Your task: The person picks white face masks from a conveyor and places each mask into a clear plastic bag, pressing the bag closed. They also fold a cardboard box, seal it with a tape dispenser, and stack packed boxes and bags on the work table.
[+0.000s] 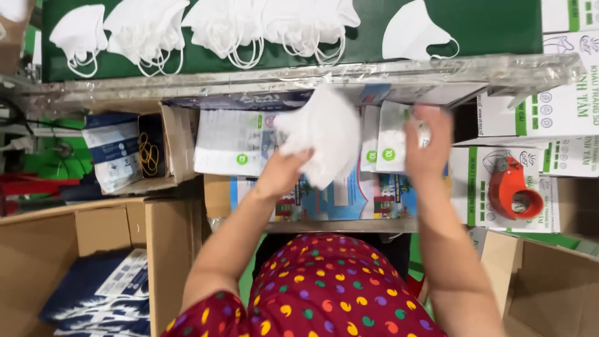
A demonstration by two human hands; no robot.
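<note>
Above the bench (349,226), a stack of white face masks (324,140) is gripped by the left hand (282,170). Just beside it, the right hand (427,145) is blurred, fingers spread and holding nothing. More white masks (206,25) are laid on the green belt (486,25) beyond.

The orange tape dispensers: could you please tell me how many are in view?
1. The orange tape dispenser lies on the white-and-green boxes stacked at right, beyond the right hand. Others may be hidden inside the cardboard cartons.

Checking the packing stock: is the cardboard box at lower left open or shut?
Open. The cardboard box has its flaps up, and dark blue packets lie in view inside it.
</note>
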